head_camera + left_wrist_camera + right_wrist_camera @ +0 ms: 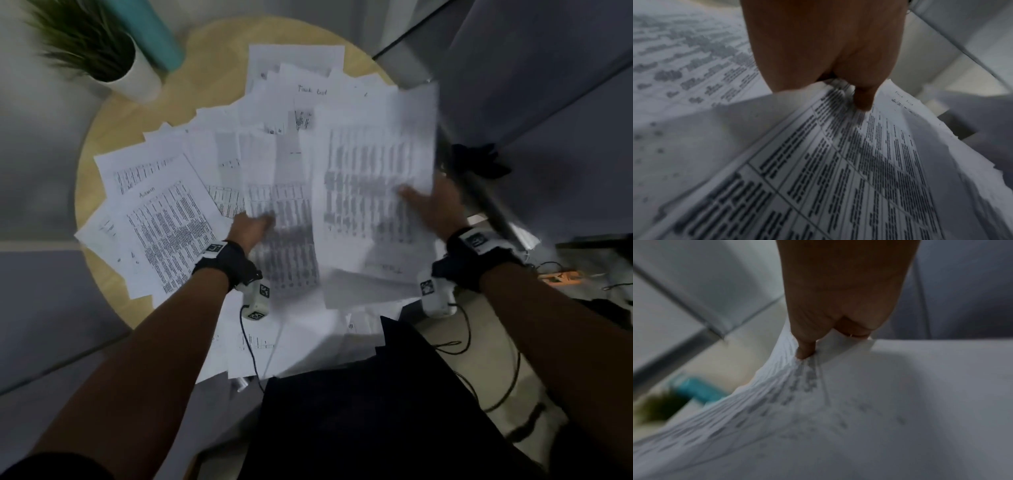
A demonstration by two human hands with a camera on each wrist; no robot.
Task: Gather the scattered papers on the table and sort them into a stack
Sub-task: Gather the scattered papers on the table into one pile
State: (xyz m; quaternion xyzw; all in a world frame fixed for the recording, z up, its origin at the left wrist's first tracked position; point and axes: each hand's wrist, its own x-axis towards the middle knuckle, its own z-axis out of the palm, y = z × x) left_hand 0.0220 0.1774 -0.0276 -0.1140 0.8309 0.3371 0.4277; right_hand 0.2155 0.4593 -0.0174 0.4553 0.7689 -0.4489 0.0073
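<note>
Plainly, the gathering was under way and far from done. We found the papers (pixel 164 219) spread in overlapping layers across most of the round table (pixel 212 78). They lay thickest from the centre to 3 o'clock, with loose sheets reaching toward the rim at 8, 12 and 6 o'clock.

The right hand (pixel 435 205), at 3 o'clock, pinched a sheaf (pixel 818 418) of many sheets. The wrist view showed its thumb (pixel 805 350) pressed on the top page, with the edges fanned and bowed beneath. The fingers under the sheaf were hidden.

The left hand (pixel 251 226), just short of centre toward 6 o'clock, gripped a printed sheet (pixel 838 162) likewise, thumb on top and fingers out of sight below.

A potted plant (pixel 137 75) and a teal cylinder (pixel 150 31) stood at 10 to 11 o'clock, apart from the papers.

In our judgement the step in hand was joining the left hand's sheet to the right hand's sheaf. To do it well, we advised:
- laying the sheet flat on top, not edge-on, since the fanned edges could catch and crease it;
- holding the pinch firm so no lower page slipped out;
- tapping the bundle on a bare patch of table to square it before reaching for the sheets at 8 o'clock.
</note>
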